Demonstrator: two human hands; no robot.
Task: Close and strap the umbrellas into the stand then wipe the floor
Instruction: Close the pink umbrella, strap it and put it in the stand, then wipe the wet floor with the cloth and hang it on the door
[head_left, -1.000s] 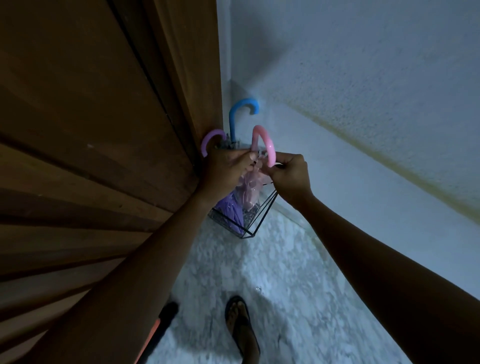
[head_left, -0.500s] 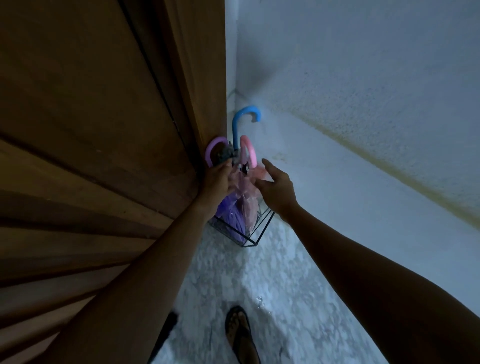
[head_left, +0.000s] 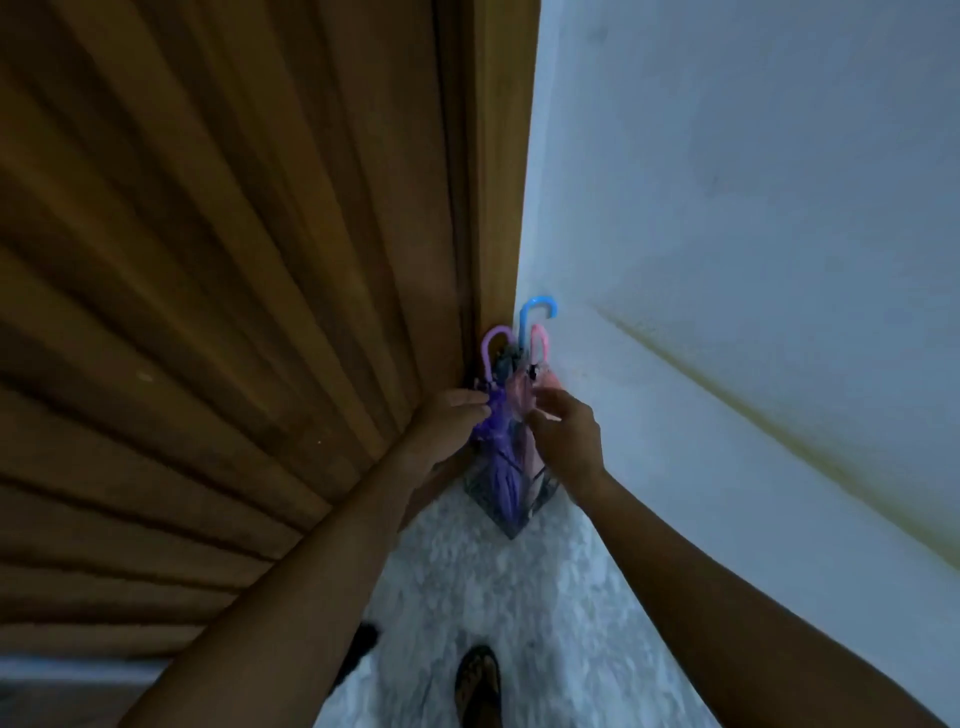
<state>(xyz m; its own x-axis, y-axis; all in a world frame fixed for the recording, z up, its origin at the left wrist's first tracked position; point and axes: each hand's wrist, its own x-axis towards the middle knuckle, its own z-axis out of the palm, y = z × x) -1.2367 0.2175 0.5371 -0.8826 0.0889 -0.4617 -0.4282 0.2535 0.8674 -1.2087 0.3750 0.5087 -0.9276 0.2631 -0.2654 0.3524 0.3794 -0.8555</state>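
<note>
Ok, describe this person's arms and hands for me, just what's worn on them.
Both arms are bare as far up as the view reaches: no sleeve shows on the left forearm or the right forearm. The left hand and right hand wear no gloves. No watch, band or ring shows, though the picture is dim and blurred.

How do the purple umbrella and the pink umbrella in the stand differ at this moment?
The purple umbrella stands nearer the wooden door, the pink umbrella nearer the wall. The left hand touches the purple umbrella; the right hand is at the pink umbrella. The purple umbrella's hook shows broad, the pink umbrella's narrow. Both stand folded in the stand.
</note>
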